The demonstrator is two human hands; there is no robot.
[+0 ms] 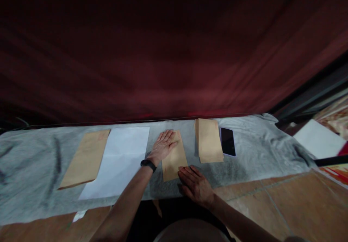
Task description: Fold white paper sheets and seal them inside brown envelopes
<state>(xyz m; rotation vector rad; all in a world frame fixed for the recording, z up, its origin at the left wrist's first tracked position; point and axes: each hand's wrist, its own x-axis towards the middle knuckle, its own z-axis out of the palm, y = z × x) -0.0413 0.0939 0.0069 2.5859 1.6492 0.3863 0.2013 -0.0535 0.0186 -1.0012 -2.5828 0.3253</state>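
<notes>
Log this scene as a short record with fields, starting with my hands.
Left hand: palm down, on the upper part of the middle brown envelope
Right hand: fingers at that envelope's lower right corner
Left side: white paper, then more brown paper
Right side: envelope stack, then dark-screened phone
Surface: gray cloth
Left wrist: black band

Okay, we're counting one left hand, one right hand, one black wristband, one phone and at least one white sheet. Brown envelopes make three lots (at least two in the right-side pile, exact total's unclear to us).
</notes>
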